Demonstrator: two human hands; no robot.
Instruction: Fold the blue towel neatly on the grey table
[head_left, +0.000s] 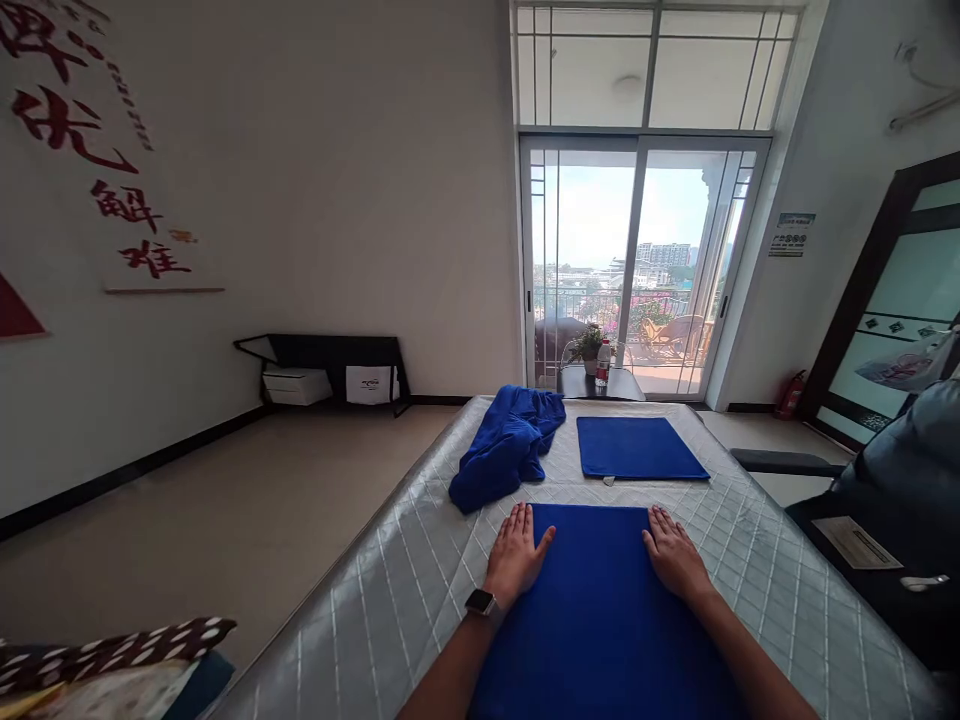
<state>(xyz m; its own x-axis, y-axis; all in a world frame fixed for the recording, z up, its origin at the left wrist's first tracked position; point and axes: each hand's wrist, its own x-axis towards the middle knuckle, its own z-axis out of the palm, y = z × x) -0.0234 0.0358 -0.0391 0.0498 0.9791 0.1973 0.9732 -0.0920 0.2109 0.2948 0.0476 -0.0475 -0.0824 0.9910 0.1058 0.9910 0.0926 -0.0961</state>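
A blue cloth (596,620) lies flat and smooth on the quilted silver-white mattress (367,590) in front of me. My left hand (517,550), with a watch on its wrist, rests flat on the cloth's far left corner, fingers out. On the far right edge of the same cloth lies my right hand (673,550), flat too, thumb apart. Beyond them sits a neatly folded blue cloth (637,447) with a small white tag at its near edge. To its left is a crumpled heap of blue cloth (506,450).
A small table (622,383) with a potted plant (589,345) and a bottle (603,364) stands past the mattress. At right is a dark chair (877,520) with papers on it. Patterned fabric (112,660) shows at lower left. A black rack (330,355) stands by the wall.
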